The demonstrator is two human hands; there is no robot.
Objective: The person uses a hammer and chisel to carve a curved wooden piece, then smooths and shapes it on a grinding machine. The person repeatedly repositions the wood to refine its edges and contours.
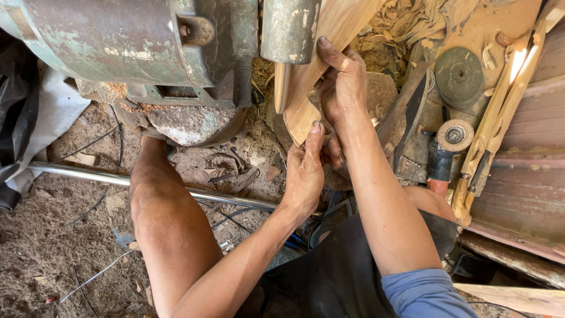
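Both hands up at the machine, close together. Left hand [306, 171] pinches the lower end of a curved pale wooden blank [321, 65], thumb on its edge. Right hand [342, 88] wraps the blank's mid part, thumb pointing up. Blank leans vs. a grey metal drum [288, 29] on the rusty green motor housing [135, 41]. One chrome steel pipe [82, 175] runs across under the arms. Right side: 1 dark abrasive disc [459, 75], 1 angle grinder w/ flap wheel [453, 136], carved wood pieces [500, 112] leaning by the wall. Sawdust floor [53, 235].
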